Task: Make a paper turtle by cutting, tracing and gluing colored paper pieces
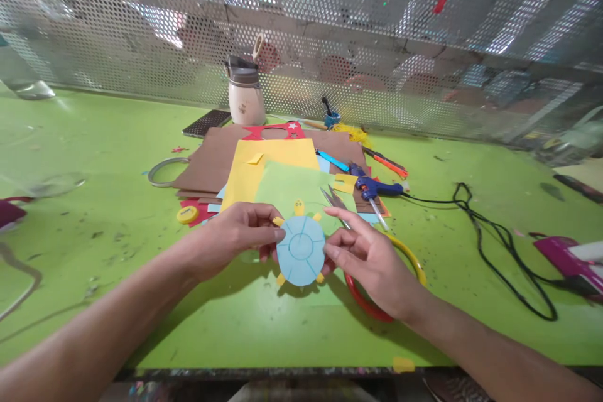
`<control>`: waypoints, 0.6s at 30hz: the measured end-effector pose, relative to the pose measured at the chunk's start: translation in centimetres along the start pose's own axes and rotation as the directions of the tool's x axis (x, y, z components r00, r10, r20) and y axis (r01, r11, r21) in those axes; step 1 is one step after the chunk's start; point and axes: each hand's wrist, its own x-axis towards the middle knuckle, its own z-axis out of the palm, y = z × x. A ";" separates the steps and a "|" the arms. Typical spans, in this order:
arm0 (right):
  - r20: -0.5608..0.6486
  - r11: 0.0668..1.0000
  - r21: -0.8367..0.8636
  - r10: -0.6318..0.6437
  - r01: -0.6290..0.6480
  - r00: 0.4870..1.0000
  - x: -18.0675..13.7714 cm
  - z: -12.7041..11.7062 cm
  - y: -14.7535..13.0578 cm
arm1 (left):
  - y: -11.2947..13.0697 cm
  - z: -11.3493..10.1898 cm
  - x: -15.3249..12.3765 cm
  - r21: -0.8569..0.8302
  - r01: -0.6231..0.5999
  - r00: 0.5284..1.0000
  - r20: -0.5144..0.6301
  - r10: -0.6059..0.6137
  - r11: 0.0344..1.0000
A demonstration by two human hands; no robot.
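Here, your left hand (235, 235) was clamped on the light-blue paper disc (300, 251), a turtle shape with a small yellow head and feet. Thumb and fingers were pressed together on its rim at 9 o'clock. The disc was held just above the green desk (117, 157), near its front edge and between your two hands. Its yellow head pointed to 12 o'clock, so its long axis ran from 12 to 6, away from you.

Your right hand (372, 260) sat at the disc's 3 o'clock with its fingers loosely apart. The thumb tip met the rim and the forefinger stretched toward 11 o'clock. It gripped nothing that I could make out, so the left hand carried the piece.

Beyond the disc, at 12 o'clock, lay the pale green paper sheet (292, 188) over the yellow paper sheet (264, 160). At 1 o'clock lay the grey-bladed scissors (335, 201), and farther out the blue hot-glue gun (374, 188) with its black cord (490, 239) trailing toward 3 o'clock.
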 end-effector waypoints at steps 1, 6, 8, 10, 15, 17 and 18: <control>-0.004 1.000 0.009 0.001 -0.001 1.000 0.0 0.0 0.0 | 0.0 0.0 0.0 -0.002 0.000 1.000 0.005 0.000 1.000; 0.000 1.000 0.011 0.012 -0.012 1.000 0.1 0.1 0.2 | 0.0 0.0 0.2 -0.026 0.006 0.999 0.042 -0.005 1.000; -0.007 1.000 0.003 0.020 -0.020 1.000 0.1 0.2 0.3 | 0.0 0.0 0.2 -0.021 0.005 0.998 0.055 -0.004 1.000; -0.010 1.000 -0.002 0.028 -0.028 1.000 0.1 0.3 0.2 | 0.1 0.1 0.3 0.012 0.005 0.999 0.042 -0.005 1.000; -0.076 0.999 -0.033 -0.007 0.005 0.997 0.2 -0.2 -0.3 | 0.3 -0.8 0.1 0.096 0.030 0.968 -0.250 -0.005 0.995; -0.121 0.999 -0.018 -0.036 0.034 0.992 0.4 -0.5 -0.4 | 0.5 -1.8 -0.1 0.049 -0.036 0.903 -0.427 0.053 0.998; -0.139 0.999 -0.004 -0.049 0.049 0.989 0.4 -0.7 -0.4 | 0.6 -2.4 -0.3 0.041 -0.117 0.856 -0.503 0.122 0.992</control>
